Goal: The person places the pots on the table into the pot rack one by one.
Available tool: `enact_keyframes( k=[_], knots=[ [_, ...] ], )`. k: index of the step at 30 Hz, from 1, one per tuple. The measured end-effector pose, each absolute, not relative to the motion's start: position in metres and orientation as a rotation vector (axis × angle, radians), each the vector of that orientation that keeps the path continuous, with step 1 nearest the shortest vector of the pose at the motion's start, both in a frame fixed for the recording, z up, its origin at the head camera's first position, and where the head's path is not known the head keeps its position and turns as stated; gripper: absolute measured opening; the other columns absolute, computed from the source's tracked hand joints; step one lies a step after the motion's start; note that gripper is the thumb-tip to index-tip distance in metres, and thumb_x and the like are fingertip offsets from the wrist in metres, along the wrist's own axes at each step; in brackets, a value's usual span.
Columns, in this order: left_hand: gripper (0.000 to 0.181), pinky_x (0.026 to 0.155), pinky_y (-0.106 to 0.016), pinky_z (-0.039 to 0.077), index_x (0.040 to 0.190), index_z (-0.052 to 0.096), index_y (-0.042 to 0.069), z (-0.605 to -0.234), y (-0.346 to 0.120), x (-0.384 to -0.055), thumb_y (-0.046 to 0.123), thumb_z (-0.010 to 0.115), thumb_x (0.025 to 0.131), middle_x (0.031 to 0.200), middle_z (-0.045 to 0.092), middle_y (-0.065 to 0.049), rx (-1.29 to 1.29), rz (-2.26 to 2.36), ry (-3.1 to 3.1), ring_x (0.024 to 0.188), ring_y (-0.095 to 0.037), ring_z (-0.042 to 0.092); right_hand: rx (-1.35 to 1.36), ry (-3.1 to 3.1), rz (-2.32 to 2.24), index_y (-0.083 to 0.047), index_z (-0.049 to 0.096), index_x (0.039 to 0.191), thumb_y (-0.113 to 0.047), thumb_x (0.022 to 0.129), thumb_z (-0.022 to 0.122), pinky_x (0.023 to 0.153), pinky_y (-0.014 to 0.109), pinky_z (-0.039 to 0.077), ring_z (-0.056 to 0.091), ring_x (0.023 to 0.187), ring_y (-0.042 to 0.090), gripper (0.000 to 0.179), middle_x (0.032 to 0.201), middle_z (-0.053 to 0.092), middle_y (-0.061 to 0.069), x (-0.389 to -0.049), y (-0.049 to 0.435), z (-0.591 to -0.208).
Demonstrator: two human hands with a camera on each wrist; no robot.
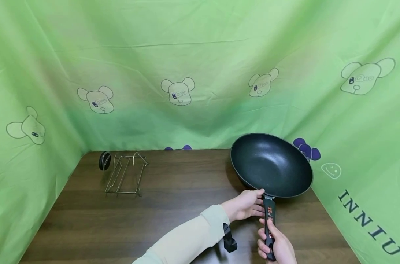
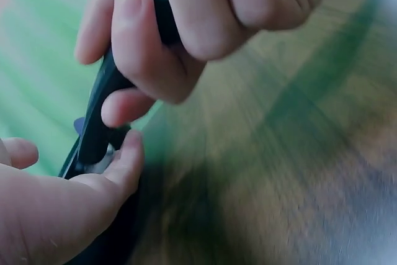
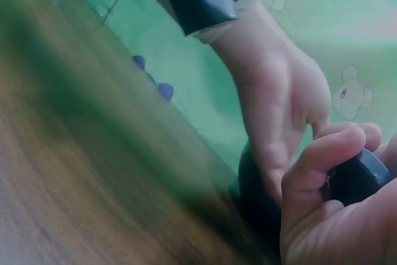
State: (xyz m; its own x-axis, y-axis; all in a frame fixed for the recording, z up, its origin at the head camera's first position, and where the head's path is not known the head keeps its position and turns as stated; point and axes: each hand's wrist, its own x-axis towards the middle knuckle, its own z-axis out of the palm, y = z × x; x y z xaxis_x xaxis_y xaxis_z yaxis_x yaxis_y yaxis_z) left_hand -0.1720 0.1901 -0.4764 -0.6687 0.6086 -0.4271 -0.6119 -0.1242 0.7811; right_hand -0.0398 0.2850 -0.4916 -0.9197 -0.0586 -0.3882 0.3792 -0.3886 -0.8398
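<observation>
A black wok (image 1: 270, 165) with a long dark handle (image 1: 270, 209) is at the right of the table, in the head view. My right hand (image 1: 280, 244) grips the lower part of this handle, its fingers curled round it, as the left wrist view also shows. My left hand (image 1: 247, 205) is at the handle's upper end, close to the rim, its thumb and fingers extended towards it. In the right wrist view the left hand (image 3: 279, 97) reaches down beside the wok, past the curled right hand (image 3: 335, 209) and the handle end (image 3: 360, 177).
A wire rack (image 1: 122, 179) stands at the back left of the wooden table (image 1: 173, 179), with a round black object (image 1: 104, 160) beside it. Green cloth (image 1: 206, 121) hangs behind and along both sides. A black device (image 1: 229, 238) is worn on the left wrist.
</observation>
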Motion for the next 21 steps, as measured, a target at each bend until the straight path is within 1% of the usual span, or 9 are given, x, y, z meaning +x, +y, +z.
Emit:
enact_keyframes(
  k=[4,7,11,15,18,21],
  knots=[
    [0.039,0.107,-0.057,0.045,0.118,0.055,-0.008,-0.474,0.197,-0.168,0.029,0.052,0.104,0.112,0.064,-0.027,-0.037,1.909,1.253,0.112,-0.044,0.063,0.469,1.519,-2.351,-0.028,0.046,0.117,-0.047,0.109,0.020,0.051,0.025,0.039,0.038,0.056,0.011,0.033,0.082,0.041,-0.007,-0.040,0.285,-0.491],
    [0.035,0.105,-0.057,0.046,0.119,0.056,-0.005,-0.473,0.200,-0.165,0.027,0.053,0.104,0.115,0.064,-0.029,-0.053,1.919,1.236,0.111,-0.047,0.065,0.456,1.488,-2.339,-0.028,0.045,0.116,-0.047,0.110,0.019,0.053,0.025,0.040,0.040,0.056,0.012,0.033,0.083,0.041,-0.006,-0.039,0.287,-0.490],
    [0.031,0.103,-0.057,0.048,0.119,0.055,-0.004,-0.470,0.204,-0.162,0.023,0.053,0.104,0.112,0.063,-0.026,-0.080,1.931,1.239,0.109,-0.048,0.066,0.436,1.483,-2.342,-0.029,0.048,0.114,-0.046,0.110,0.018,0.053,0.025,0.041,0.041,0.056,0.011,0.034,0.082,0.042,-0.006,-0.038,0.286,-0.490],
    [0.033,0.102,-0.058,0.048,0.119,0.055,-0.007,-0.469,0.207,-0.160,0.022,0.050,0.105,0.110,0.063,-0.025,-0.085,1.908,1.248,0.109,-0.047,0.066,0.467,1.500,-2.341,-0.027,0.048,0.112,-0.044,0.110,0.018,0.053,0.025,0.041,0.041,0.056,0.012,0.034,0.081,0.042,-0.005,-0.039,0.283,-0.490],
    [0.035,0.101,-0.056,0.050,0.114,0.058,-0.008,-0.470,0.209,-0.159,0.024,0.050,0.105,0.109,0.064,-0.025,-0.080,1.878,1.254,0.108,-0.045,0.066,0.518,1.517,-2.342,-0.024,0.045,0.113,-0.043,0.111,0.018,0.052,0.025,0.041,0.041,0.056,0.013,0.033,0.081,0.042,-0.004,-0.040,0.280,-0.490],
    [0.034,0.098,-0.051,0.053,0.111,0.059,-0.008,-0.472,0.212,-0.160,0.024,0.051,0.105,0.108,0.065,-0.024,-0.075,1.864,1.268,0.105,-0.042,0.068,0.551,1.495,-2.360,-0.021,0.043,0.111,-0.042,0.111,0.019,0.051,0.025,0.040,0.040,0.055,0.013,0.032,0.079,0.042,-0.004,-0.042,0.277,-0.489]
  ],
)
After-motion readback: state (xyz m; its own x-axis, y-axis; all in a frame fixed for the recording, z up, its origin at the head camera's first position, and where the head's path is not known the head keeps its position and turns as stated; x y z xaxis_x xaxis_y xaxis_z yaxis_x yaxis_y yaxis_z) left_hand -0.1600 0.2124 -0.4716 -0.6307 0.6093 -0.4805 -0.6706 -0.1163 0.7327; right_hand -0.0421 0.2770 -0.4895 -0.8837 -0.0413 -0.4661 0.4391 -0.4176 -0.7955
